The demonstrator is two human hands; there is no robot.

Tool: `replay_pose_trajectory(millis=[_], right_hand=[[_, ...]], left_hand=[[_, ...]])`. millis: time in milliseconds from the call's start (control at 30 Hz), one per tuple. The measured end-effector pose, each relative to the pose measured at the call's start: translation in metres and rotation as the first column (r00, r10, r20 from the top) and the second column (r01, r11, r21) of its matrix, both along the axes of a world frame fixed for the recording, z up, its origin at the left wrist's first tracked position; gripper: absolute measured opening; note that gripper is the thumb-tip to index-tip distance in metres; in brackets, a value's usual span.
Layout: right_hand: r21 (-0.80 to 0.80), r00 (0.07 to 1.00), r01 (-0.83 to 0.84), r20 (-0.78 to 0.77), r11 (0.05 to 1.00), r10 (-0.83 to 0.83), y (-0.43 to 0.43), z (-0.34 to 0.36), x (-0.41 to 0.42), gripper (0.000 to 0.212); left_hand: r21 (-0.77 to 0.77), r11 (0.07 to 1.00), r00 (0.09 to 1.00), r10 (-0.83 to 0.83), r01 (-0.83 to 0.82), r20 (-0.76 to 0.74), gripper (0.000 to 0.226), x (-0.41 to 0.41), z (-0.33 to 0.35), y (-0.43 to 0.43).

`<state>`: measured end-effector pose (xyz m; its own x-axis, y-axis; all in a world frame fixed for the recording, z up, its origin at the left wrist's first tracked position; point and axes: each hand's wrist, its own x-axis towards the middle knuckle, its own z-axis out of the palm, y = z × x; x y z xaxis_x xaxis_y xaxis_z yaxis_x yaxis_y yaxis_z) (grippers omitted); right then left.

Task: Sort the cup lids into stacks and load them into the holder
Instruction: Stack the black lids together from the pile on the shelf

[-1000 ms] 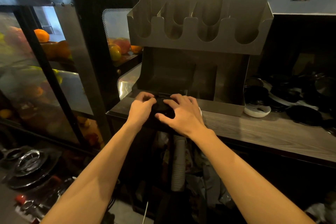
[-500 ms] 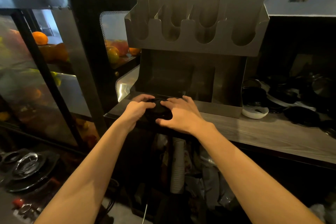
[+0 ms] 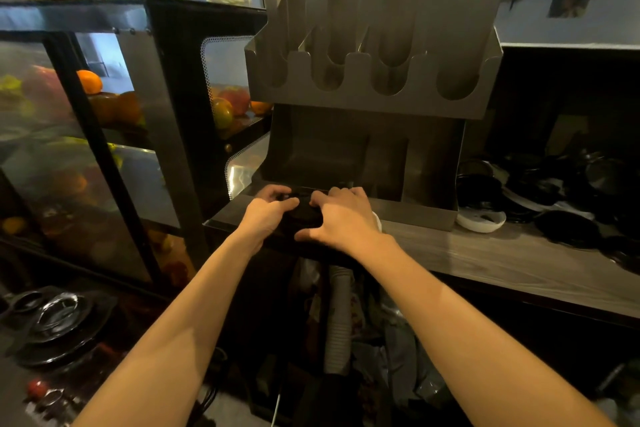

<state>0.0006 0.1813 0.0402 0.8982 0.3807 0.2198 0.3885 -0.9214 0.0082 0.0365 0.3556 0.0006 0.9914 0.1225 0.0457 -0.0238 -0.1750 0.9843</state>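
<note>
Where hands meet: left hand [image 3: 268, 218], right hand [image 3: 343, 222] clasp black lid stack [image 3: 304, 213], likely squaring it.
Holder [image 3: 363, 97]: just beyond grip, slots unfilled.

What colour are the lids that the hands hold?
The lids are black; the head view, the only one, shows them.

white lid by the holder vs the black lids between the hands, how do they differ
Colour: the white lid is pale; the black lids are dark.
Hold: the left hand and right hand grip the black lids; the white lid lies untouched.
Place: the black lids sit before the holder's left part, the white lid at its right corner.
Both are on the wooden counter.
</note>
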Motion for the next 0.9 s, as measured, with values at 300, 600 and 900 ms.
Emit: replay_pose_trajectory(millis=[300, 600, 900], right_hand=[[-0.011, 0.999, 0.044, -0.010, 0.999, -0.044, 0.005, -0.008, -0.010, 0.086], [0.070, 1.000, 0.012, 0.016, 0.997, -0.013, -0.003, -0.019, -0.013, 0.081], [0.055, 0.996, 0.093, 0.003, 0.994, -0.093, 0.010, -0.008, -0.007, 0.076]], left_hand=[[0.090, 0.993, 0.996, 0.081, -0.078, -0.030, 0.064, -0.001, 0.000, -0.003], [0.230, 0.972, 0.999, 0.036, -0.036, 0.004, 0.039, -0.007, 0.001, -0.014], [0.087, 0.995, 0.997, 0.057, -0.052, -0.051, 0.054, 0.001, 0.002, -0.003]])
